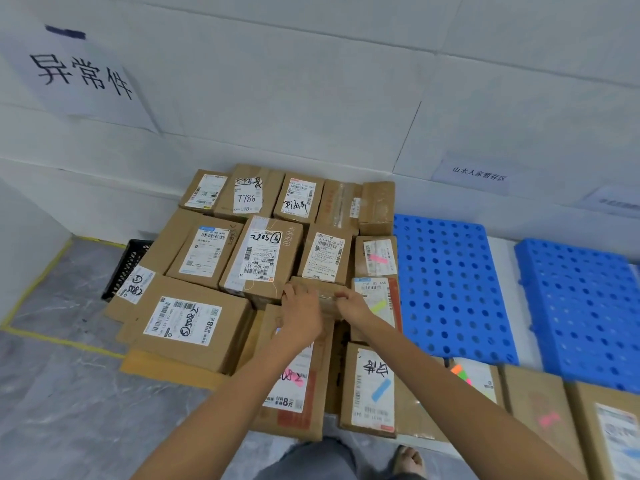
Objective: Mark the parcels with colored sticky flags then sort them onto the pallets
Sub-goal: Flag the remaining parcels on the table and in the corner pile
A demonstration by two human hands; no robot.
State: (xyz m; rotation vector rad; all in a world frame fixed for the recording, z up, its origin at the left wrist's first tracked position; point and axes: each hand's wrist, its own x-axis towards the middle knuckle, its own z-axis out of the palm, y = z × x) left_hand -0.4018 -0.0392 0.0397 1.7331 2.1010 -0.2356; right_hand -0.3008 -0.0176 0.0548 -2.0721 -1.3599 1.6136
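Both my hands reach into a heap of brown cardboard parcels against the wall. My left hand (pixel 300 311) and my right hand (pixel 353 303) grip a small taped brown parcel (pixel 325 295) from its two ends in the middle of the heap. Beside my right hand lies a parcel with a yellow-green flag (pixel 378 306). Closer to me are a parcel with a blue flag (pixel 381 389) and one with a pink flag (pixel 296 379). A pad of colored sticky flags (pixel 462 374) lies on a parcel at the lower right. Two blue perforated pallets (pixel 450 289) (pixel 581 306) lie to the right.
A black plastic crate (pixel 125 268) is wedged behind the heap at the left. Yellow tape lines (pixel 41 278) mark the grey floor. White wall panels carry paper signs (pixel 83 77) (pixel 479 174). More parcels (pixel 540 410) line the lower right. My foot (pixel 408 460) shows below.
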